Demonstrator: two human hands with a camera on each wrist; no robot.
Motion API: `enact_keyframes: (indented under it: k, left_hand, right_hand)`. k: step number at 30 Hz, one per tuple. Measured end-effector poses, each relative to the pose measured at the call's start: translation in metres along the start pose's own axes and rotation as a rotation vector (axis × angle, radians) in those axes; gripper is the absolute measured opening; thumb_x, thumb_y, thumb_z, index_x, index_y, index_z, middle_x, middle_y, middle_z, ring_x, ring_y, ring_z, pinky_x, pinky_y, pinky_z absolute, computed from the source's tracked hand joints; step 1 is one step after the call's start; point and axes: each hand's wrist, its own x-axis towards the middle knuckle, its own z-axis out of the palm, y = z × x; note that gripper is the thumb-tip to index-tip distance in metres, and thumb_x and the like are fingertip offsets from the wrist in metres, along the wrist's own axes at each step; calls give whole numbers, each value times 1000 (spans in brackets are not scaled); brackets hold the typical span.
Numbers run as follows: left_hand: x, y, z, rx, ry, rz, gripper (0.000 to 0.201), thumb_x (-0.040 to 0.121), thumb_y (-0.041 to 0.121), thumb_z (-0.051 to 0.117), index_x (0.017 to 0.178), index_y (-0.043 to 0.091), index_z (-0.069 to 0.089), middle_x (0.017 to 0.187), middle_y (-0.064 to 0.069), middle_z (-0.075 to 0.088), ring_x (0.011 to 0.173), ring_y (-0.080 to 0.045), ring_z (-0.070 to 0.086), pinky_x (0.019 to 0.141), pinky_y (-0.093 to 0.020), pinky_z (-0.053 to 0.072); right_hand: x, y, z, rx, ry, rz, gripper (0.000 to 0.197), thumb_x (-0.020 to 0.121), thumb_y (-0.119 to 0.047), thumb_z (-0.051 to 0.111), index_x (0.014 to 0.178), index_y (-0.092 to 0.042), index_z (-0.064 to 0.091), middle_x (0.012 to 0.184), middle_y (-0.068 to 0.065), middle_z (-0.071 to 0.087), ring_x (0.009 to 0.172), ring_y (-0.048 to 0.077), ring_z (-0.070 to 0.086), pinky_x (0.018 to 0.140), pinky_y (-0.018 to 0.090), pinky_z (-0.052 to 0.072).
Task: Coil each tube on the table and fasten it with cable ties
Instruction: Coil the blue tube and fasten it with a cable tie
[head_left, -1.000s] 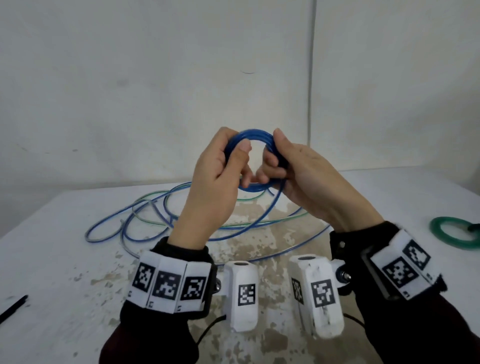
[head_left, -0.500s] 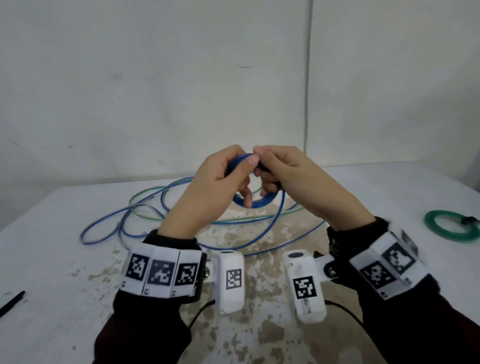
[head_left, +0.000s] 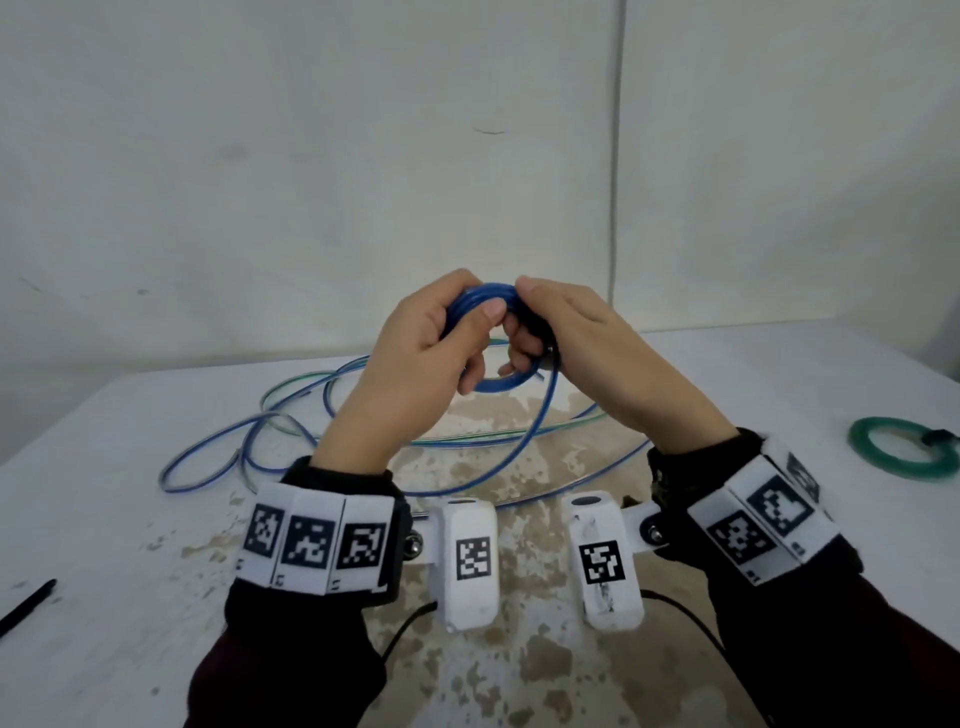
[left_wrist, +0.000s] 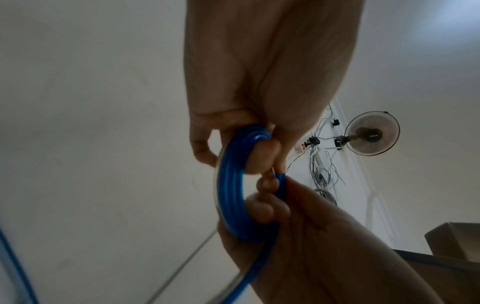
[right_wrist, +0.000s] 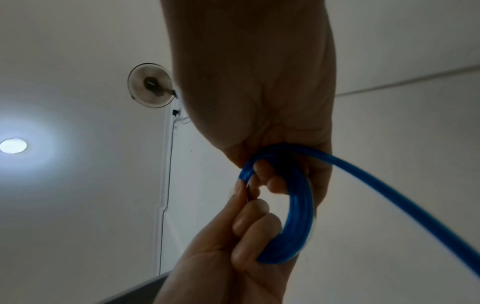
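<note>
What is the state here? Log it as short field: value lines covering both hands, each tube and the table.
left hand: grips the left side of the blue coil, fingers curled round it
right hand: grips the right side of the same coil
blue coil: small ring of several turns, held above the table
loose blue tube: uncoiled, trails from the coil in loops on the table
loose green tube: lies among the blue loops
green coil: already coiled, far right
cable tie: black, left edge
table: white, worn patches
</note>
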Motion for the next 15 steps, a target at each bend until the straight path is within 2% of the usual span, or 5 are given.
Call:
enact_keyframes:
  k: [4,7,9,11,15]
  left_hand:
    - [3,0,4,-167,141,-39,17,101,9,42,86,3,47,49,8,33,44,-12,30,47,-19,29]
    - [2,1,-3,-215,-39,-127,18,100,14,43,88,1,49,57,-2,35,47,-20,52,61,-25,45]
    - [0,1,-7,-161,-116,-149,20,100,14,42,87,1,50,61,-3,39,53,-22,59,69,-25,48]
    - [0,1,-7,-137,-81,-123,21,101,12,39,84,4,49,61,-1,36,50,-17,51,64,-20,44]
    - [0,2,-2,-259,8,-95,24,102,14,39,82,12,51,68,-9,29,53,-13,32,58,-18,35]
  right_hand:
    - [1,3,-10,83,-30,15,36,104,-21,31,83,-10,58,65,0,55,72,18,58,77,31,54]
    - [-2,1,-17,-28,-75,-51,33,104,-19,33,79,-10,54,61,-2,46,67,14,54,83,42,50]
    - [-3,-2,-16,-151,-81,-87,32,104,-17,34,79,-9,52,62,1,40,62,11,51,81,44,49]
    - [-2,-3,-11,-133,-57,-95,31,104,-18,35,80,-7,53,61,2,39,61,12,50,80,41,51]
    - [0,-5,-9,178,-53,22,38,104,-22,30,85,-8,59,57,1,43,60,17,53,84,44,52]
